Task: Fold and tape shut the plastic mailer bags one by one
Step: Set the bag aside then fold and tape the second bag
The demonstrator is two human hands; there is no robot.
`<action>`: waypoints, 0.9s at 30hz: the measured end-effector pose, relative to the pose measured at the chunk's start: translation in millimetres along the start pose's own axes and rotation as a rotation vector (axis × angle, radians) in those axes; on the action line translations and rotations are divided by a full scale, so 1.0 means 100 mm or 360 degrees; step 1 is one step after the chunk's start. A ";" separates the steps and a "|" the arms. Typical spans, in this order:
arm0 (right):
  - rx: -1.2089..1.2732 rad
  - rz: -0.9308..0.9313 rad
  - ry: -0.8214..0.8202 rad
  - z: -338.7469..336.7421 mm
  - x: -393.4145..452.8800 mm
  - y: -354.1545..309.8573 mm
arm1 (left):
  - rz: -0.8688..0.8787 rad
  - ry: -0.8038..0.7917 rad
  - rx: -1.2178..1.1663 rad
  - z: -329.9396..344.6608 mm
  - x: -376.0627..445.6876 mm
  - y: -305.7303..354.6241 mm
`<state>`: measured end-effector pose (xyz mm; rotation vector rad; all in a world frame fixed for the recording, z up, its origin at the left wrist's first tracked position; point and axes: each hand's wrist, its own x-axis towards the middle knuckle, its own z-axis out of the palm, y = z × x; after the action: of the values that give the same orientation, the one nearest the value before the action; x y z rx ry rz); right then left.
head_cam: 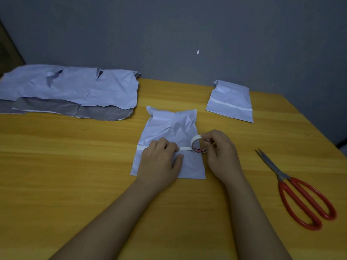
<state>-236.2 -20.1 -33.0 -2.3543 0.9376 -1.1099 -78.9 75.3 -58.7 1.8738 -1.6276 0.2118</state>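
Two bare forearms reach in over the yellow table (75,166). The left hand (159,162) presses flat, fingers (169,147) loosely straight, on a folded white mailer (169,128) lying at the table's middle, pinning a strip of white tape (142,147) that runs across the bag. The right hand (219,149) grips the tape roll (198,146) with curled fingers at the bag's right edge; the strip seems to be joined to the roll, though the hand hides part of it. Red-handled scissors (300,192) lie closed to the right, well apart. Farther back on the right sits a taped mailer (230,100). At far left is a pile of flat bags (71,89), white over grey, against the grey wall (187,25).
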 end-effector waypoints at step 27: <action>-0.0056 0.0046 0.0042 0.00 -0.02 -0.03 | 0.0049 -0.0477 0.0148 -0.18 -0.05 0.15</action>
<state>-235.8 -16.3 -32.6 -2.3517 1.0051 -1.1244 -88.8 89.1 -41.7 2.0280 -1.8741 0.0190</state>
